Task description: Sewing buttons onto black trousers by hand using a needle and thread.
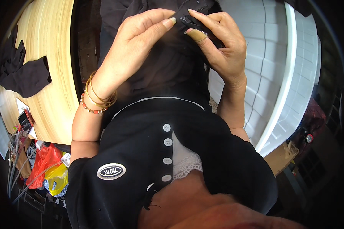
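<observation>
Both my hands are raised close together at the top of the view, over black cloth (153,70) draped across my lap. My left hand (135,38) is closed, its thumb and forefinger pinching an edge of the cloth. Gold bangles and a beaded bracelet (92,110) circle that wrist. My right hand (225,47) grips the dark material from the other side, with a tan band (197,35) around the thumb. Small pale flecks or thread ends show on the dark piece between the fingertips. A glint of metal lies by the right thumb, too small to name.
At left stands a wooden table (59,110) with a loose black cloth piece (30,76) and a phone (26,119) on it. Red (46,164) and yellow plastic bags (57,179) sit below its near edge. A large white plastic bin (269,76) stands close on my right, beside a cardboard box (281,158).
</observation>
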The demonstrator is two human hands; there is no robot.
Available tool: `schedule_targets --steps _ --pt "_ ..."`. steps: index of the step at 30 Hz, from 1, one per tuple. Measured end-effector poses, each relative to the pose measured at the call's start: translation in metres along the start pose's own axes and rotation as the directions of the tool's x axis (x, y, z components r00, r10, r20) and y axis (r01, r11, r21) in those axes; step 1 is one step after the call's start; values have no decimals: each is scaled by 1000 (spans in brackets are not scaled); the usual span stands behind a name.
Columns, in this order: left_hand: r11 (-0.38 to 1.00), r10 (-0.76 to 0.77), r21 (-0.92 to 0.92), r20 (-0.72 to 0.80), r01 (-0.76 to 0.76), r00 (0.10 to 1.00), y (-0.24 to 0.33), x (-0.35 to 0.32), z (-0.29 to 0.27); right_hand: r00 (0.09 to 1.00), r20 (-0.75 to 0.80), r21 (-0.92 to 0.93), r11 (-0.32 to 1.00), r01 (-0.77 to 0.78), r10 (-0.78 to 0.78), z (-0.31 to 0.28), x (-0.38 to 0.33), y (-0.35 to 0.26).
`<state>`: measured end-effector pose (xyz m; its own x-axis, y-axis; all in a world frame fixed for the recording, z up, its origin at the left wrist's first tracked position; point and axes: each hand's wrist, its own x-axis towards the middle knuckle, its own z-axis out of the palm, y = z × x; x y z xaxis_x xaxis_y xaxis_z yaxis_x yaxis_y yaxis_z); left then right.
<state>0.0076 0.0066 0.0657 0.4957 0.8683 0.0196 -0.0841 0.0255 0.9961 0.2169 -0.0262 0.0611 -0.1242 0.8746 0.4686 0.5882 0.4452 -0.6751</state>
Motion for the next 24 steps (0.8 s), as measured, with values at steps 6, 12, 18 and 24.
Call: schedule_targets --steps 6,12,18,24 --pt "1000 -10 -3 27 10 1000 -1 0 -3 995 -23 -15 996 92 -93 2 2 2" --pt "999 -15 -31 15 15 1000 -4 -1 -1 987 -59 -54 988 146 -149 2 -1 9" --pt "988 -139 -63 42 141 989 0 -1 -4 991 -52 -105 988 114 -120 0 -4 4" --pt "998 -52 43 19 51 998 -6 0 0 992 -41 -107 987 116 -121 3 -1 5"
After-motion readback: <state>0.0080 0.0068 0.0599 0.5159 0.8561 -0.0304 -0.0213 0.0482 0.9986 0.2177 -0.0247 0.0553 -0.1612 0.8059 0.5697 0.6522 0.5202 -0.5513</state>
